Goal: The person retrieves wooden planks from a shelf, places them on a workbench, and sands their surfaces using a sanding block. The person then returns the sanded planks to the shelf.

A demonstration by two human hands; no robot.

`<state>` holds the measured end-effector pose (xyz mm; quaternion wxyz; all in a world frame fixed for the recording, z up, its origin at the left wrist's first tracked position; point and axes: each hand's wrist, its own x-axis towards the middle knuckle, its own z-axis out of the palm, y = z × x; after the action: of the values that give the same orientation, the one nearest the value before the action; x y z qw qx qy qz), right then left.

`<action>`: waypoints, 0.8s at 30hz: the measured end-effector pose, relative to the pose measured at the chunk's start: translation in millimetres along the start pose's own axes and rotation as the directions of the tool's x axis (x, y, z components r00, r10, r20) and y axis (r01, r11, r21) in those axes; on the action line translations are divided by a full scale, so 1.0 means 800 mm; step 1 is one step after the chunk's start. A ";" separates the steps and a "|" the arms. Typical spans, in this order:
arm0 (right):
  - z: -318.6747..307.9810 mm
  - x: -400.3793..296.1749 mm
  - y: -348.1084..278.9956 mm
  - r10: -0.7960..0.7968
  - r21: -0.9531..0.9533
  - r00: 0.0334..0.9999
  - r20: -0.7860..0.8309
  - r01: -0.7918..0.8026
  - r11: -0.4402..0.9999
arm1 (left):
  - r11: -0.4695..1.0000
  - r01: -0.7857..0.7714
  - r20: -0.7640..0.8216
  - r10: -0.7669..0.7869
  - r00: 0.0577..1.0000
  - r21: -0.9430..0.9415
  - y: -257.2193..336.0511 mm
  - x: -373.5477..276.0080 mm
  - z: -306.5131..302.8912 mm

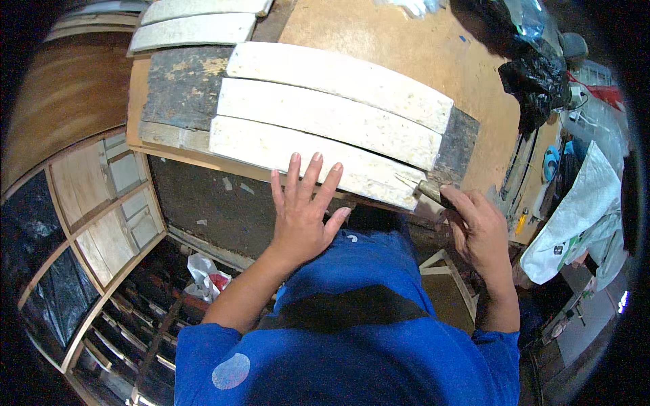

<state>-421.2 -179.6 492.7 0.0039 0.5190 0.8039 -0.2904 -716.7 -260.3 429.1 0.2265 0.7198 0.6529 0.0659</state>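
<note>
Three long white slabs with yellowish specks lie side by side before me; I cannot tell their material. They are the far slab (335, 71), the middle slab (325, 119) and the near slab (284, 144). Flat and spread, my left hand (304, 213) rests with its fingertips on the near slab's front part. My right hand (477, 228) grips a small hand tool (430, 191) with a brownish handle. Its thin pointed end lies over the right end of the near slab. How deep the tip goes, if at all, cannot be seen.
Beneath the slabs is a worn dark board (183, 83) on a wooden tabletop (386, 38). More white slabs (198, 29) lie at the far left. On the right are a black plastic bag (533, 86), a roll of blue tape (551, 163) and a white woven sack (574, 218).
</note>
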 end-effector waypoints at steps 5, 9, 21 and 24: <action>0.002 -0.001 -0.002 -0.009 -0.048 1.000 -0.020 0.008 0.999 | 0.999 -0.046 0.001 0.046 0.999 -0.009 0.007 0.001 0.013; 0.000 0.010 -0.014 -0.034 -0.116 0.999 0.001 0.034 0.993 | 0.998 -0.055 0.002 0.055 0.998 0.000 0.011 0.002 0.018; 0.048 0.031 0.019 -0.086 0.283 0.991 -0.107 0.113 0.953 | 0.997 -0.075 0.000 0.075 0.997 0.006 0.004 0.000 0.028; 0.049 0.031 0.021 -0.088 0.300 0.991 -0.101 0.115 0.947 | 0.997 -0.079 0.005 0.079 0.997 0.015 0.002 0.001 0.028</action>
<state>-430.2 -172.3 444.3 -0.1260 0.4833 0.7745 -0.3881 -706.2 -265.2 410.0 0.2196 0.7469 0.6239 0.0680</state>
